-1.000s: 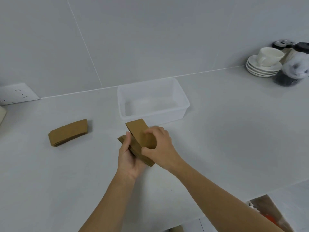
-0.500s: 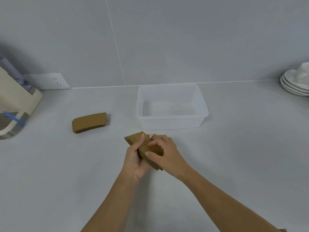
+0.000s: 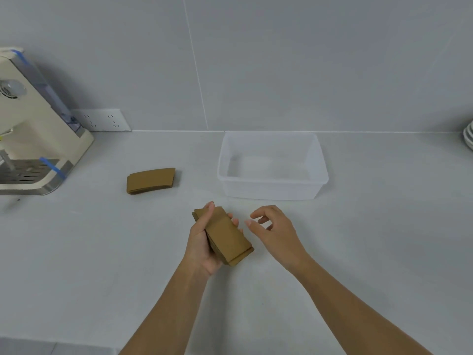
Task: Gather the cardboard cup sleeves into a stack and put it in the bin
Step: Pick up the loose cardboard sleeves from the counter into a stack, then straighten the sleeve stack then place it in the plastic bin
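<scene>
My left hand (image 3: 202, 242) grips a stack of brown cardboard cup sleeves (image 3: 226, 237), thumb on top and fingertips showing at its right edge, just above the counter. My right hand (image 3: 275, 230) hovers to the right of the stack, fingers apart and curled, holding nothing. A second small pile of sleeves (image 3: 151, 180) lies flat on the counter to the left. The clear plastic bin (image 3: 271, 192) stands behind my hands near the wall with nothing in it.
A cream coffee machine (image 3: 33, 129) with blue tape occupies the far left. A wall socket (image 3: 102, 120) sits behind it. Stacked white saucers (image 3: 468, 137) peek in at the right edge. The grey counter's front edge (image 3: 51, 342) runs along the bottom left.
My right hand has let go of the stack and drawn off to the right. The stack stays in my left hand. The view has shifted left, bringing the coffee machine in.
</scene>
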Tool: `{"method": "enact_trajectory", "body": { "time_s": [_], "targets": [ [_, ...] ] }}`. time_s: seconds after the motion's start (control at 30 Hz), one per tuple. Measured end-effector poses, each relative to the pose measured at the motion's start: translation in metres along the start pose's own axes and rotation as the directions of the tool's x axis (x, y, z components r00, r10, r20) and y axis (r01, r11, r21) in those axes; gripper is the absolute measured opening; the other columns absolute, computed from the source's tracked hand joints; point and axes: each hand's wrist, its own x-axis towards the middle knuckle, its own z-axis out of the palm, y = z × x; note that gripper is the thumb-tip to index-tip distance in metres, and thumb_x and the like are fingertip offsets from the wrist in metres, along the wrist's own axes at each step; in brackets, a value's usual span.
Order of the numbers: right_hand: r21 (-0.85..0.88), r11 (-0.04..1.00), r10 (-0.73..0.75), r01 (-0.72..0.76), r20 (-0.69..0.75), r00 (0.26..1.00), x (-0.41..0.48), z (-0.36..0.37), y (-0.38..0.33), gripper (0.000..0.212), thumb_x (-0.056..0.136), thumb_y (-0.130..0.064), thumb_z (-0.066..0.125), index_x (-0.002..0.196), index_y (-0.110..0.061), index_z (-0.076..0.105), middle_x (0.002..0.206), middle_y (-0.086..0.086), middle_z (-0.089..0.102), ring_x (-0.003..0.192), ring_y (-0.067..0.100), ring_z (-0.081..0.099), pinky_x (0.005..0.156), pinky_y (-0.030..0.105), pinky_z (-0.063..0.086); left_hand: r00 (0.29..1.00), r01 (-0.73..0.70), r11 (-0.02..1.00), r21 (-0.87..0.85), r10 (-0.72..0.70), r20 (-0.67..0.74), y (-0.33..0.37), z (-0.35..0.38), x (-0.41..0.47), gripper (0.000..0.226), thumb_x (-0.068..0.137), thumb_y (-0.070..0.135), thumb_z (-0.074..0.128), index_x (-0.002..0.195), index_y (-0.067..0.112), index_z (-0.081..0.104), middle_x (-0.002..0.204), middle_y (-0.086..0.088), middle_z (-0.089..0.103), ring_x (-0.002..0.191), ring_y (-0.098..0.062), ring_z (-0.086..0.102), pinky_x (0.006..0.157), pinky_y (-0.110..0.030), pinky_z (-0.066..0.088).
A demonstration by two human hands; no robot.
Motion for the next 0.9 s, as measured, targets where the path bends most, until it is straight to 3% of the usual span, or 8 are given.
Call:
{"method": "enact_trajectory", "body": {
  "time_s": [0.07, 0.13, 0.23, 0.33, 0.53, 0.73, 0.9],
  "targets": [
    [0.014, 1.0, 0.009, -0.009, -0.004, 1.0, -0.001, -0.003, 0.003, 0.005, 0.083, -0.033, 0.06, 0.087, -0.032, 0.058, 0.101, -0.015, 0.056, 0.09, -0.001, 0.053, 0.07, 0.014, 0.038, 1.0, -0.015, 0.999, 0.036, 0.015, 0.004, -0.004, 0.0, -0.003, 0.029, 0.069, 0.041, 0.075, 0.075, 0.013, 0.074, 0.076, -0.008, 0.069, 0.066, -0.023, 0.065, 0.068, -0.037, 0.055],
    [0.03, 0.999, 0.014, -0.014, -0.008, 1.0, -0.002, -0.005, 0.004, 0.004, 0.082, -0.035, 0.06, 0.085, -0.035, 0.057, 0.099, -0.016, 0.056, 0.087, -0.004, 0.053, 0.07, 0.014, 0.039, 1.0, -0.023, 0.998, 0.061, 0.022, 0.015, -0.005, -0.001, -0.007, 0.024, 0.068, 0.039, 0.075, 0.068, 0.015, 0.074, 0.073, -0.008, 0.07, 0.063, -0.023, 0.065, 0.065, -0.036, 0.055],
    [0.053, 0.999, 0.001, -0.002, 0.002, 1.0, -0.002, -0.009, 0.002, 0.004, 0.082, -0.034, 0.062, 0.085, -0.033, 0.059, 0.094, -0.018, 0.059, 0.082, -0.011, 0.052, 0.067, 0.01, 0.041, 0.999, 0.01, 0.995, 0.096, -0.015, 0.043, -0.003, 0.0, -0.012, 0.023, 0.061, 0.032, 0.08, 0.078, 0.017, 0.073, 0.077, -0.011, 0.069, 0.063, -0.024, 0.063, 0.063, -0.036, 0.054],
    [0.089, 0.995, -0.044, 0.039, 0.051, 0.998, 0.002, -0.016, -0.006, 0.005, 0.08, -0.03, 0.065, 0.081, -0.033, 0.062, 0.088, -0.016, 0.064, 0.078, -0.008, 0.054, 0.067, 0.005, 0.041, 0.991, 0.069, 0.967, 0.246, -0.095, 0.095, 0.0, 0.003, -0.017, 0.041, 0.061, 0.026, 0.08, 0.098, 0.02, 0.065, 0.081, -0.013, 0.067, 0.063, -0.026, 0.062, 0.061, -0.038, 0.055],
    [0.089, 0.992, -0.109, 0.088, 0.268, 0.957, 0.015, -0.025, -0.023, 0.012, 0.077, -0.026, 0.07, 0.087, -0.033, 0.067, 0.09, -0.014, 0.067, 0.079, -0.008, 0.057, 0.064, 0.004, 0.04, 0.959, 0.124, 0.791, 0.599, -0.249, 0.132, 0.01, 0.006, -0.026, 0.054, 0.06, 0.024, 0.08, 0.108, 0.011, 0.059, 0.085, -0.011, 0.067, 0.066, -0.026, 0.062, 0.061, -0.037, 0.054],
    [0.122, 0.992, -0.086, 0.03, 0.487, 0.869, 0.025, -0.003, -0.031, 0.018, 0.075, -0.019, 0.073, 0.089, -0.029, 0.069, 0.089, -0.011, 0.068, 0.085, -0.002, 0.062, 0.075, 0.015, 0.046, 0.945, 0.097, 0.786, 0.611, -0.265, 0.191, 0.022, -0.005, -0.032, 0.07, 0.064, 0.021, 0.077, 0.127, 0.015, 0.049, 0.089, -0.014, 0.066, 0.068, -0.027, 0.062, 0.062, -0.038, 0.054],
    [0.171, 0.985, -0.075, -0.01, 0.485, 0.871, 0.037, 0.022, -0.04, 0.015, 0.075, -0.012, 0.072, 0.084, -0.022, 0.068, 0.082, -0.003, 0.068, 0.078, 0.005, 0.065, 0.074, 0.018, 0.052, 0.931, 0.093, 0.796, 0.598, -0.281, 0.231, 0.044, -0.02, -0.028, 0.071, 0.063, 0.028, 0.081, 0.125, 0.013, 0.051, 0.091, -0.015, 0.067, 0.07, -0.027, 0.063, 0.062, -0.038, 0.054]
  ]
}}
